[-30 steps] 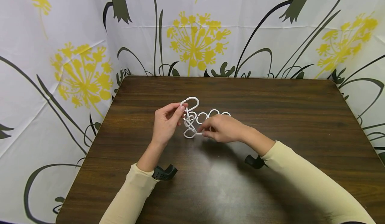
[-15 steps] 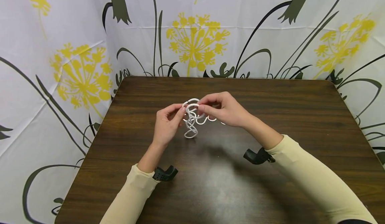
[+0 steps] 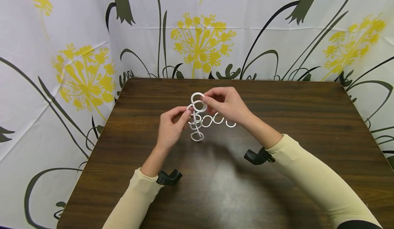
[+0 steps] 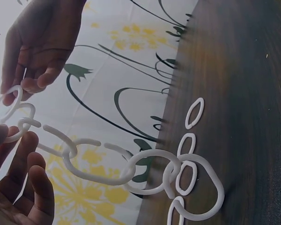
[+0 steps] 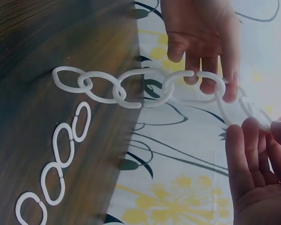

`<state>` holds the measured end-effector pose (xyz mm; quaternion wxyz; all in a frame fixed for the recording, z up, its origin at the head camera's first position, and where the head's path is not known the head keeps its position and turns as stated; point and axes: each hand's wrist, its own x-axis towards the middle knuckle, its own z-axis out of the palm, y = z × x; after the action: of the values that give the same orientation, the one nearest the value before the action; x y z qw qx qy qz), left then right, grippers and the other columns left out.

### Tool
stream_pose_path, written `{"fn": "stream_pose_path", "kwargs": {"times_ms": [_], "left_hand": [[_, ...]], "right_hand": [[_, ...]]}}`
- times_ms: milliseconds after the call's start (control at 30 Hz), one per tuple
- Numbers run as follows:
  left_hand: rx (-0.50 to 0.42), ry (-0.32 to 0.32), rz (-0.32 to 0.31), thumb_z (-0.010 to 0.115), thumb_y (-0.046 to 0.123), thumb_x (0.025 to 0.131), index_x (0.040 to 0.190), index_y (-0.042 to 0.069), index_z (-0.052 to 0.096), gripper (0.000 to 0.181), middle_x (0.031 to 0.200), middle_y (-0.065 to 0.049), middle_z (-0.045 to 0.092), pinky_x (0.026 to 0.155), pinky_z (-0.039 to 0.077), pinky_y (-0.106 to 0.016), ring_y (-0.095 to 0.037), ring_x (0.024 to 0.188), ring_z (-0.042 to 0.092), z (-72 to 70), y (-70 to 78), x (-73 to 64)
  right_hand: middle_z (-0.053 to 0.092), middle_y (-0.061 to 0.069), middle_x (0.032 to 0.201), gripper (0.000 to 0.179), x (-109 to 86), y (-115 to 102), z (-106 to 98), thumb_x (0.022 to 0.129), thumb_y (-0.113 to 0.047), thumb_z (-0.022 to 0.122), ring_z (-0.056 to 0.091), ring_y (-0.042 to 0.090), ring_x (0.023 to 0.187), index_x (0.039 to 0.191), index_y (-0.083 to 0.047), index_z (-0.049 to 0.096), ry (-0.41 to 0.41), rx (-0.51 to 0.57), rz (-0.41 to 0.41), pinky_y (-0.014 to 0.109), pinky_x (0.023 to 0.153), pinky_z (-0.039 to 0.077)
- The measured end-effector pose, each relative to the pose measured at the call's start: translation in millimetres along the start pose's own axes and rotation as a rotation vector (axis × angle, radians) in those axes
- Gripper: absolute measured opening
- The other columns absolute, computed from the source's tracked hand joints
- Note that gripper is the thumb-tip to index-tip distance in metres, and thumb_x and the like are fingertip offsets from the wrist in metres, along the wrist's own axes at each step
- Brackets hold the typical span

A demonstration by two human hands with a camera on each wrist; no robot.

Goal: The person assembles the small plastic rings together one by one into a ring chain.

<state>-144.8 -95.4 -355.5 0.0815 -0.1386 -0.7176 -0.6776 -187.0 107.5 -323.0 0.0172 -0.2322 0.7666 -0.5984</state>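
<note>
In the head view, my left hand (image 3: 170, 126) pinches a white plastic chain link between thumb and fingers. From it hangs a chain of joined C-shaped links (image 4: 98, 181), its lowest link down at the table. My right hand (image 3: 229, 106) pinches the top white link (image 3: 197, 93) just above and right of the left fingertips. That link overlaps the upper end of the chain in the head view. The left wrist view shows small gaps in some links' sides. Fingertips partly hide the links where both hands meet.
Several loose white links (image 3: 230, 126) lie in a row on the dark wood table (image 3: 277, 119), behind and right of the hanging chain. A white curtain (image 3: 261, 17) with yellow and grey flowers stands behind the table. Each wrist wears a black camera mount (image 3: 169, 177).
My right hand has risen from low beside the chain's bottom to its top, now holding a link beside the left hand. The left hand has stayed nearly in place.
</note>
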Motion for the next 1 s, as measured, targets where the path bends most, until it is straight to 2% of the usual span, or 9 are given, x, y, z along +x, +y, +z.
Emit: {"fn": "stream_pose_path", "kwargs": {"times_ms": [67,267,333,467,567,700,800,900,1000], "left_hand": [[0.005,-0.004,0.007,0.061,-0.005,0.093,0.102,-0.018,0.065,0.016,0.094,-0.034,0.065,0.050,0.043,-0.018,-0.005,0.064,0.057,0.6,-0.4,-0.3],[0.020,-0.015,0.034,0.062,-0.003,0.093,0.102,-0.014,0.067,0.015,0.099,-0.030,0.067,0.050,0.043,-0.017,-0.005,0.065,0.058,2.6,0.8,-0.5],[0.020,-0.015,0.041,0.063,-0.003,0.093,0.102,-0.014,0.067,0.016,0.099,-0.029,0.068,0.050,0.044,-0.017,-0.006,0.068,0.060,3.2,1.4,-0.2],[0.028,-0.020,0.051,0.063,-0.003,0.093,0.102,-0.014,0.067,0.015,0.097,-0.027,0.068,0.051,0.045,-0.018,-0.006,0.068,0.061,3.3,1.0,-0.6],[0.026,-0.029,0.058,0.063,-0.004,0.092,0.102,-0.014,0.067,0.015,0.097,-0.027,0.068,0.056,0.049,-0.019,-0.007,0.071,0.062,3.1,-0.2,-1.0],[0.030,-0.040,0.062,0.063,-0.005,0.092,0.102,-0.014,0.068,0.015,0.094,-0.026,0.067,0.066,0.054,-0.023,-0.008,0.077,0.064,3.4,-1.2,-1.0],[0.042,-0.054,0.063,0.064,-0.004,0.092,0.102,-0.014,0.068,0.015,0.093,-0.025,0.067,0.067,0.054,-0.022,-0.008,0.077,0.064,4.0,-0.8,-1.2],[0.045,-0.067,0.067,0.064,-0.005,0.092,0.102,-0.014,0.068,0.015,0.094,-0.026,0.067,0.068,0.054,-0.022,-0.007,0.078,0.065,4.7,-0.2,-1.6],[0.043,-0.060,0.071,0.064,-0.004,0.092,0.101,-0.013,0.069,0.014,0.096,-0.028,0.067,0.065,0.052,-0.020,-0.006,0.077,0.064,4.2,-0.5,-1.4]], "right_hand": [[0.068,0.012,0.076,0.014,-2.3,-2,1,0.092,-0.009,0.068,0.065,0.022,0.062,0.097,0.003,0.072,0.019,-0.069,-0.049,0.029,0.059,0.055],[0.065,-0.003,0.079,0.006,-10.0,-8,7,0.089,-0.008,0.071,0.061,0.007,0.067,0.092,-0.004,0.074,0.069,-0.364,-0.343,0.027,0.061,0.055],[0.065,-0.004,0.080,0.007,-10.2,-9,9,0.089,-0.008,0.071,0.060,0.005,0.068,0.093,-0.003,0.074,0.081,-0.403,-0.379,0.026,0.062,0.055],[0.066,-0.003,0.080,0.008,-9.1,-8,10,0.089,-0.008,0.071,0.060,0.004,0.068,0.093,-0.003,0.075,0.100,-0.415,-0.361,0.023,0.062,0.054],[0.066,-0.003,0.079,0.007,-8.0,-6,9,0.089,-0.008,0.071,0.061,0.004,0.068,0.093,-0.004,0.075,0.104,-0.412,-0.345,0.020,0.062,0.053],[0.066,-0.003,0.079,0.007,-5.7,-3,10,0.089,-0.009,0.072,0.060,0.004,0.068,0.093,-0.004,0.075,0.089,-0.437,-0.354,0.022,0.062,0.053],[0.065,-0.003,0.080,0.008,-4.7,0,12,0.089,-0.009,0.071,0.060,0.004,0.068,0.093,-0.003,0.075,0.077,-0.457,-0.357,0.023,0.062,0.054],[0.065,-0.003,0.079,0.008,-4.2,3,12,0.089,-0.009,0.071,0.060,0.004,0.068,0.092,-0.004,0.075,0.095,-0.450,-0.332,0.023,0.062,0.054],[0.066,-0.002,0.079,0.007,-3.7,6,9,0.089,-0.009,0.071,0.061,0.005,0.067,0.092,-0.004,0.075,0.140,-0.413,-0.270,0.022,0.061,0.053]]}}
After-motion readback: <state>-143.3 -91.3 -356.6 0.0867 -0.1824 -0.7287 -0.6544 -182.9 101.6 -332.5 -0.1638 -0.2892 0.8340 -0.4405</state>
